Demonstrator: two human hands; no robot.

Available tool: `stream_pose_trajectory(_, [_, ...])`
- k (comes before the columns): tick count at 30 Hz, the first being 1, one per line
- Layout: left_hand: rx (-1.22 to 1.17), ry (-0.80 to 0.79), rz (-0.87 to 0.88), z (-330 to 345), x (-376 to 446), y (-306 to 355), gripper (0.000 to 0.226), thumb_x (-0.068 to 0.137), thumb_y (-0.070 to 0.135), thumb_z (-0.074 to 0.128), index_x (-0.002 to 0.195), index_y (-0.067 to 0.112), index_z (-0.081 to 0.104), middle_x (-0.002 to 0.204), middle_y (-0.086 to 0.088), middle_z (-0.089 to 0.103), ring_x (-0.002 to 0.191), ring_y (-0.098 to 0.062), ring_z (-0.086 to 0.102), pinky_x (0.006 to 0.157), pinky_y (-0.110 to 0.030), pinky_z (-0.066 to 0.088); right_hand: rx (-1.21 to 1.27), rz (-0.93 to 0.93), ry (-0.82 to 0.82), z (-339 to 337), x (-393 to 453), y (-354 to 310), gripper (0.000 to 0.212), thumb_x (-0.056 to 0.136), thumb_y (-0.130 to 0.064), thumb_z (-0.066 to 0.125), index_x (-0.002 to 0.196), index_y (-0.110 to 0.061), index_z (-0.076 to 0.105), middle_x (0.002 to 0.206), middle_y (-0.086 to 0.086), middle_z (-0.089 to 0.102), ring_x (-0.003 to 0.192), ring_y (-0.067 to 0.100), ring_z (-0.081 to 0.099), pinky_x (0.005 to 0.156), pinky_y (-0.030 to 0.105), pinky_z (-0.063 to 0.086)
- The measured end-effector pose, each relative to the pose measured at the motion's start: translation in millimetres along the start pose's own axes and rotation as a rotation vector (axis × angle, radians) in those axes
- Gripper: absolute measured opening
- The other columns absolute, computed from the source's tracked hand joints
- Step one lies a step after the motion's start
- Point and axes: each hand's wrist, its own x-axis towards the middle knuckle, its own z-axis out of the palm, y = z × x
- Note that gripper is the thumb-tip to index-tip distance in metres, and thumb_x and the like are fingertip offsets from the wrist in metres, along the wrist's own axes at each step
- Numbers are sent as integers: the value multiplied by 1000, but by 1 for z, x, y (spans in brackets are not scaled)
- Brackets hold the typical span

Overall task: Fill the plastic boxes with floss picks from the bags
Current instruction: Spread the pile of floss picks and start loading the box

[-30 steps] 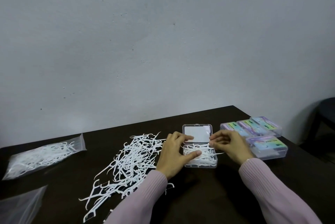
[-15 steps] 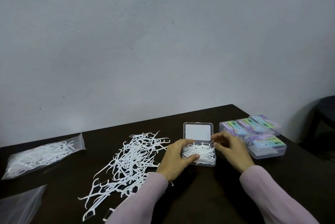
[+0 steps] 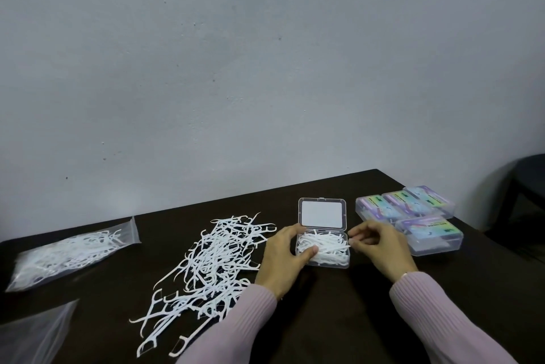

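Floss picks (image 3: 323,245) fill the open clear box (image 3: 323,264) that sits on the dark desk (image 3: 324,319), near the middle and a bit to the right. Its lid (image 3: 322,214) stands up on the far side. We see bare desk in front of the box, between our two pink sleeves (image 3: 436,313). The desk's far edge meets the grey wall, and its right edge drops off beside a dark chair (image 3: 528,183).

Our left hand (image 3: 283,257) curls round the left side of the box, with the thumb on the picks and the fingers at the far left corner. Our right hand (image 3: 380,245) is just beside the right side of the box. Its fingers are bent in, and the tips seem to pinch the end of one pick that sticks out over the edge.

A big loose pile of picks (image 3: 212,260) lies on the desk to the left of the box. Farther left lies a bag with picks inside (image 3: 67,254). A flat bag (image 3: 32,331) is at the near left corner. Four shut boxes with bright labels (image 3: 413,216) sit close together on the right.
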Motion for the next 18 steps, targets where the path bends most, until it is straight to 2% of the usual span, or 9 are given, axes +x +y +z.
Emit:
stream_pose_trajectory(5, [47,60,-21,2,-4,3,29,82,27,72,109,22,64,115,7,65,105,-5,58,95,-28,49,26,-15,22,6,-2,-3,19,76,-1,70,79,-17,61,84,2,65,79,11,62,66,16,49])
stream_pose_trajectory(8, [65,82,-30,0,-5,3,21,82,28,72,102,25,68,105,8,69,95,-3,62,88,-26,52,22,-45,15,6,-5,-6,21,74,-2,72,76,-19,60,80,1,65,75,9,62,62,13,48])
stream_pose_trajectory(13, [180,64,9,-3,-2,3,23,87,26,66,110,27,67,109,9,69,101,-7,62,93,-25,48,-22,-56,-61,9,-8,-7,18,74,-5,73,78,-19,62,80,-1,65,74,7,62,58,11,46])
stream_pose_trajectory(16, [199,17,36,-2,0,1,26,91,20,59,114,30,66,116,9,67,116,-18,57,113,-30,30,-56,-66,-65,9,-8,-6,18,75,-10,73,79,-22,61,80,-3,64,74,7,61,60,13,47])
stream_pose_trajectory(18, [233,-21,77,-2,0,2,27,93,17,56,116,29,65,117,11,66,117,-13,56,119,-31,15,-101,-75,-50,9,-8,-4,17,75,-17,74,79,-27,60,80,-6,63,75,7,60,65,15,49])
